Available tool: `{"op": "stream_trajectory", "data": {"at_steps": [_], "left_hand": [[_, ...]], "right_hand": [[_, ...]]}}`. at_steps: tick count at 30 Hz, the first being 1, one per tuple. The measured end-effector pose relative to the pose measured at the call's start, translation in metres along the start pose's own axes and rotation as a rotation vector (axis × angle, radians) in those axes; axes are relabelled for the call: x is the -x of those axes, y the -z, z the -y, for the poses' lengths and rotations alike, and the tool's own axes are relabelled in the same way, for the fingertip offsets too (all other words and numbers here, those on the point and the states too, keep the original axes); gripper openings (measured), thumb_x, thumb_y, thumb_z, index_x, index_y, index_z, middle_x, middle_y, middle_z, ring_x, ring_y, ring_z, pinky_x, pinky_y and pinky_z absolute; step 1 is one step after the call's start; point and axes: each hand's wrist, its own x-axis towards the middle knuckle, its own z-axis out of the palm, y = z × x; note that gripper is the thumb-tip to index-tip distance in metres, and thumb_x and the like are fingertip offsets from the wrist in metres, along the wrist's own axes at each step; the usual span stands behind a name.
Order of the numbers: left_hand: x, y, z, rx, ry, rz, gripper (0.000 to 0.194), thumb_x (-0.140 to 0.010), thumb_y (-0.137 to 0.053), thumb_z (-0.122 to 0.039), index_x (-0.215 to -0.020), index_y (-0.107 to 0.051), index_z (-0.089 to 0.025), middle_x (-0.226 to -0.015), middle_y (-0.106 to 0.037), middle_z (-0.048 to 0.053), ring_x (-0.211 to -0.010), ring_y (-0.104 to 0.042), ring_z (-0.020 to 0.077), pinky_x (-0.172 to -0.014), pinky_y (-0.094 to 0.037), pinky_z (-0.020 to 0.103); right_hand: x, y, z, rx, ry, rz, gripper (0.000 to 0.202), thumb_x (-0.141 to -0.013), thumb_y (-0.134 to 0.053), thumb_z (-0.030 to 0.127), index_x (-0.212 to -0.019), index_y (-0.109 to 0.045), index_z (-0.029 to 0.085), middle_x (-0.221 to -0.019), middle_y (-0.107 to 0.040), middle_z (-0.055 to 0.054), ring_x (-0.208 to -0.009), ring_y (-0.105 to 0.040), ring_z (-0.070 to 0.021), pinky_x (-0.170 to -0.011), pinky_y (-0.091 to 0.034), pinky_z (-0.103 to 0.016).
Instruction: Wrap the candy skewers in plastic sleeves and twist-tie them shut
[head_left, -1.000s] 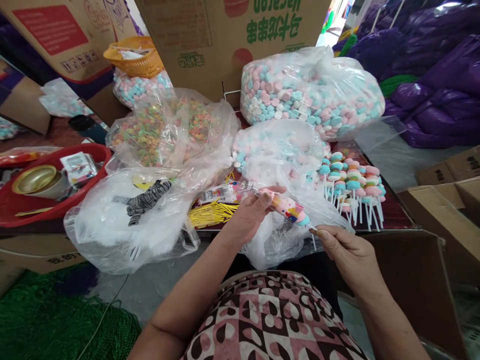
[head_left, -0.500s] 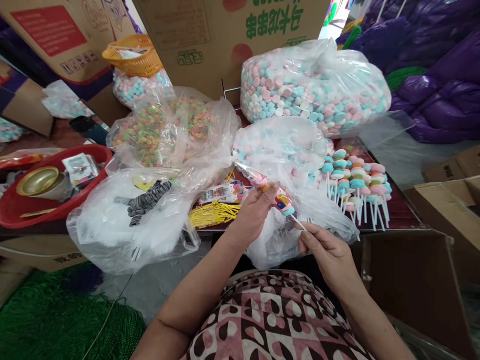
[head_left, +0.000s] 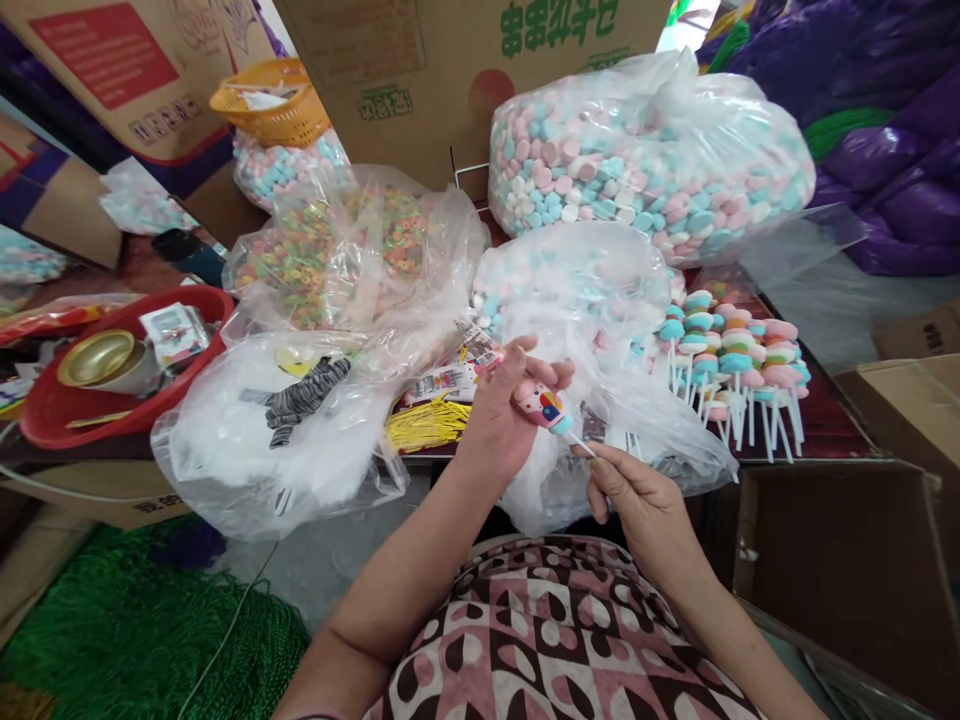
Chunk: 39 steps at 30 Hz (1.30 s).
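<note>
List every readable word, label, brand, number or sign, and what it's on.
"串串", green, upside down: large carton; its remaining characters are unclear.
"我的": low carton, left.
Too small or blurred: upper-left carton; far-right carton; candy wrapper at the left hand; flat wrappers; packet in red basin.
No readable numbers.
</note>
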Motion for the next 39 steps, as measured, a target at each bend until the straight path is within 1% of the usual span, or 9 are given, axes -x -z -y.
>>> {"op": "stream_trajectory", "data": {"at_steps": [3,6,10,16,20,23,27,36,39], "left_hand": [[0.003,-0.005,0.015,0.007,0.026,-0.018,0.027,-0.079,-0.074,-0.038,-0.072,-0.057,-0.019,-0.057,-0.052,-0.006,-0.068,-0.063,0.0115,-0.083,-0.05,0.031],[0.013,-0.007,0.03,-0.028,0.071,0.002,0.033,-0.077,-0.075,-0.042,-0.068,-0.052,-0.019,-0.059,-0.051,-0.005,-0.069,-0.061,0.012,-0.08,-0.05,0.031],[0.025,-0.007,0.036,-0.068,0.179,0.028,0.037,-0.076,-0.075,-0.045,-0.067,-0.051,-0.018,-0.063,-0.053,-0.003,-0.072,-0.062,0.014,-0.076,-0.05,0.03],[0.017,0.002,0.028,-0.162,0.044,0.059,0.031,-0.081,-0.072,-0.042,-0.072,-0.055,-0.018,-0.064,-0.056,-0.003,-0.075,-0.063,0.0136,-0.084,-0.048,0.03],[0.017,0.012,0.031,-0.256,0.151,0.121,0.028,-0.084,-0.068,-0.046,-0.09,-0.065,-0.019,-0.078,-0.065,0.001,-0.076,-0.062,0.0131,-0.072,-0.047,0.027],[0.022,0.019,0.031,-0.249,0.192,0.16,0.049,-0.078,-0.071,-0.056,-0.112,-0.064,-0.021,-0.093,-0.069,0.005,-0.084,-0.063,0.0152,-0.081,-0.048,0.029],[0.025,0.025,0.028,-0.317,0.137,0.147,0.045,-0.079,-0.067,-0.061,-0.098,-0.068,-0.02,-0.086,-0.067,0.002,-0.083,-0.06,0.0157,-0.088,-0.045,0.031],[0.022,0.018,0.019,-1.028,-0.207,0.163,0.038,-0.085,-0.064,-0.044,-0.056,-0.052,-0.022,-0.063,-0.047,0.001,-0.067,-0.04,0.017,-0.072,-0.033,0.031],[0.024,0.018,0.018,-1.071,-0.192,0.209,0.04,-0.085,-0.063,-0.043,-0.054,-0.05,-0.022,-0.062,-0.045,0.001,-0.067,-0.039,0.0175,-0.073,-0.032,0.032]], "right_hand": [[0.0,-0.005,0.005,0.013,-0.03,0.009,0.032,-0.09,-0.061,0.048,-0.1,-0.073,0.02,-0.047,-0.049,0.006,-0.044,-0.043,-0.0108,-0.048,-0.037,-0.025],[-0.001,-0.014,0.011,-0.015,-0.057,-0.005,0.032,-0.09,-0.061,0.05,-0.094,-0.071,0.02,-0.046,-0.048,0.006,-0.044,-0.042,-0.0111,-0.048,-0.035,-0.025],[-0.006,-0.022,0.017,-0.099,-0.076,-0.014,0.039,-0.091,-0.059,0.051,-0.068,-0.06,0.02,-0.045,-0.048,0.005,-0.045,-0.04,-0.01,-0.05,-0.035,-0.025],[-0.009,-0.014,0.015,-0.051,-0.038,0.004,0.025,-0.086,-0.067,0.044,-0.09,-0.071,0.02,-0.056,-0.058,0.003,-0.054,-0.05,-0.0121,-0.053,-0.04,-0.025],[-0.008,-0.015,0.014,-0.107,-0.039,-0.002,0.025,-0.087,-0.066,0.043,-0.089,-0.073,0.019,-0.053,-0.057,0.003,-0.052,-0.05,-0.0124,-0.054,-0.041,-0.026],[-0.007,-0.019,0.015,-0.248,-0.097,-0.059,0.025,-0.083,-0.069,0.042,-0.086,-0.073,0.018,-0.051,-0.057,0.003,-0.048,-0.048,-0.0117,-0.052,-0.039,-0.025],[-0.006,-0.022,0.017,-0.356,-0.156,-0.086,0.023,-0.078,-0.073,0.041,-0.084,-0.073,0.018,-0.05,-0.056,0.002,-0.047,-0.046,-0.011,-0.049,-0.035,-0.024],[-0.002,-0.021,0.019,-0.302,-0.113,-0.126,0.024,-0.079,-0.071,0.041,-0.079,-0.07,0.018,-0.046,-0.053,0.003,-0.046,-0.043,-0.0106,-0.05,-0.032,-0.024],[-0.002,-0.023,0.019,-0.311,-0.119,-0.133,0.025,-0.078,-0.072,0.042,-0.078,-0.069,0.017,-0.046,-0.052,0.004,-0.045,-0.041,-0.01,-0.049,-0.03,-0.024]]}}
